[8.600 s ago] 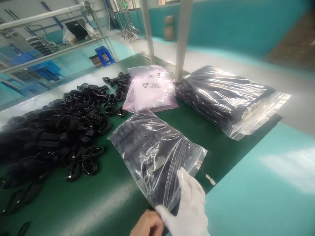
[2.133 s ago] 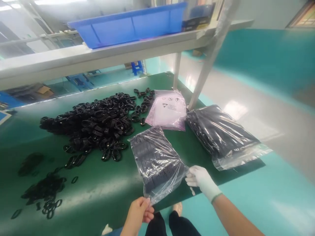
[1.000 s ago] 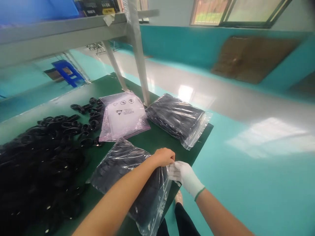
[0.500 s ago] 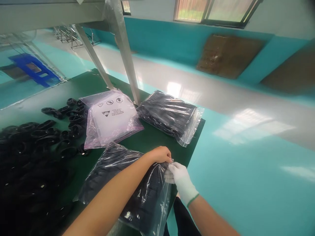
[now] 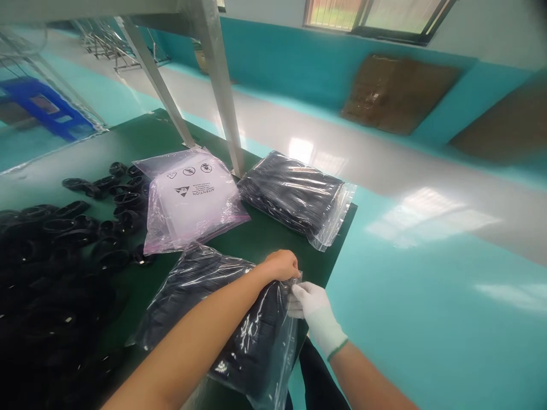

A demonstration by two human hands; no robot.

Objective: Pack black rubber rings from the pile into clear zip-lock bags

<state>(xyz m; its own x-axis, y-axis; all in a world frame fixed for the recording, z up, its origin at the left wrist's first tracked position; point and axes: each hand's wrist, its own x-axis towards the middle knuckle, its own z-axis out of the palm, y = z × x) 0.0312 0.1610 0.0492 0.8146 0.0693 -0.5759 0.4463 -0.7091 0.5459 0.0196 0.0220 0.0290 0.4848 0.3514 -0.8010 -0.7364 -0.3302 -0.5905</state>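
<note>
Crinkly clear plastic bag [image 5: 239,319] stuffed with black cable coils, lying at the green counter [image 5: 273,239] near edge, mouth corner overhanging. Bare left hand [image 5: 282,265] and white-gloved right hand [image 5: 308,299] fingers pinched tight on that corner, meeting at the bag's 1 o'clock. Pink glossy bag [image 5: 192,199] at 11, second filled bag [image 5: 294,196] at 12, loose coils [image 5: 64,239] at 9. Open floor right.

**One glove, one bare hand**

Your right hand [image 5: 311,304] wears a white knit glove with a green-edged cuff; the forearm above it is uncovered. Your left hand [image 5: 282,265] is bare, no sleeve showing. Dark trousers show below.
</note>
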